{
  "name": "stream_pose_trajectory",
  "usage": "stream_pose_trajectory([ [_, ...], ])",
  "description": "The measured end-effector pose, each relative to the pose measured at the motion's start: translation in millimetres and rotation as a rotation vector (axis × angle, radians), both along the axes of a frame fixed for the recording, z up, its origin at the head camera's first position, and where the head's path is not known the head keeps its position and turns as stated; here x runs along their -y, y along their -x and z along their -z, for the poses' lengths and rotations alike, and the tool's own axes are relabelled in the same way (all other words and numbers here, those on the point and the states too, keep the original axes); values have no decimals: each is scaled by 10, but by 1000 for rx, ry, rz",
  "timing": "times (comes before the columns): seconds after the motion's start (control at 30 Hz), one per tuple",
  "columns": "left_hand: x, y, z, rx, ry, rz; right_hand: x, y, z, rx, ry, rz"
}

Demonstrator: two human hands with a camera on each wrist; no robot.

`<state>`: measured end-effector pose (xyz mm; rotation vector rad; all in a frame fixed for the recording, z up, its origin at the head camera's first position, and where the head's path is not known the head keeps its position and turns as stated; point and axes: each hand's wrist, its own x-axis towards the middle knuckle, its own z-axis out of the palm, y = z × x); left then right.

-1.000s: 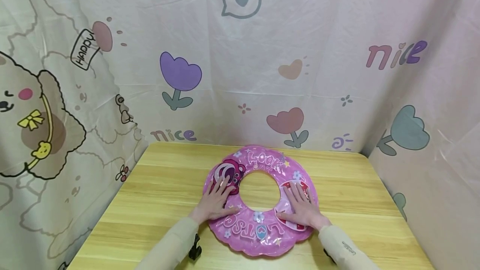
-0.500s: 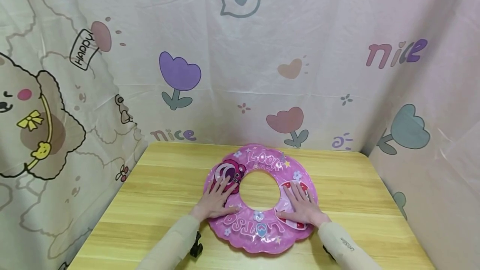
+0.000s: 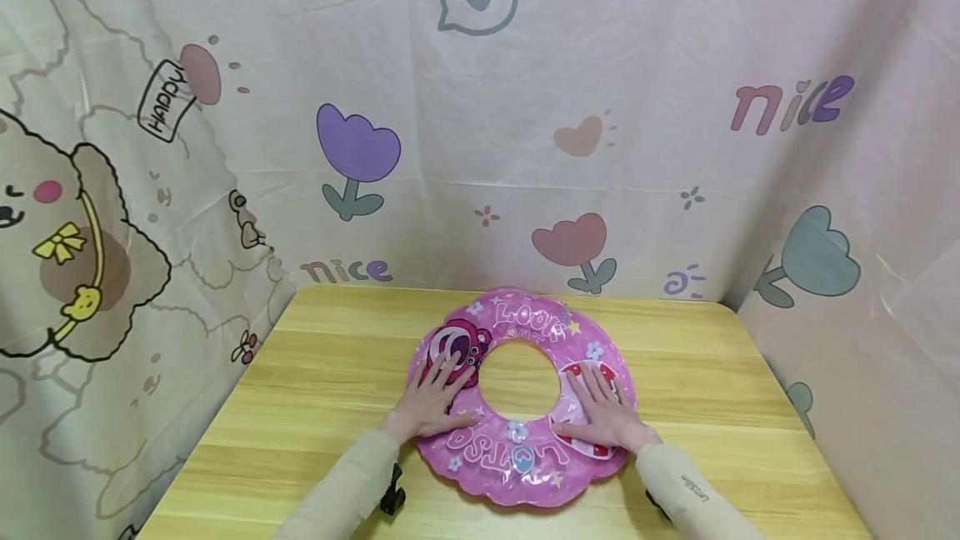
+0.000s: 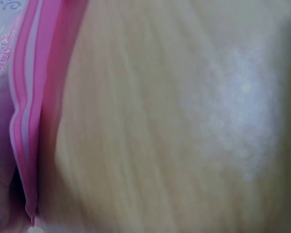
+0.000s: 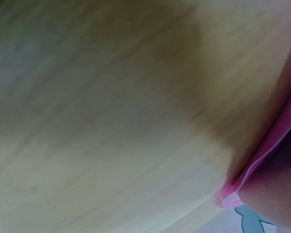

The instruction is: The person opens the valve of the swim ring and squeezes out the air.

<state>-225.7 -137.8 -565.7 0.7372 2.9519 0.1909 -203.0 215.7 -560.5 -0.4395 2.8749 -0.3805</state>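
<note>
Barely moved since earlier: resting spread-fingered left hand [image 3: 435,402] and right hand [image 3: 603,415] on pink swim ring [image 3: 510,465], already laid flat, with remaining air unclear.

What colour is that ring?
The ring is mostly pink; the head view shows it best.

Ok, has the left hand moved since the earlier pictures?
No, not visibly: against the table's back edge, the left hand stays in place on the pink ring.
</note>
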Motion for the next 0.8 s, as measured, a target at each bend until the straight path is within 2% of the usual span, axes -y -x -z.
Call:
stream_pose_trajectory([
  [0.37,-2,-9,-8,-10,0,5,7,11,12,14,-8,5],
  [0.47,-3,-8,4,-17,-3,7,2,9,21,2,18,0],
  [0.8,-3,-3,24,-25,2,6,-26,25,135,-29,48,-3],
])
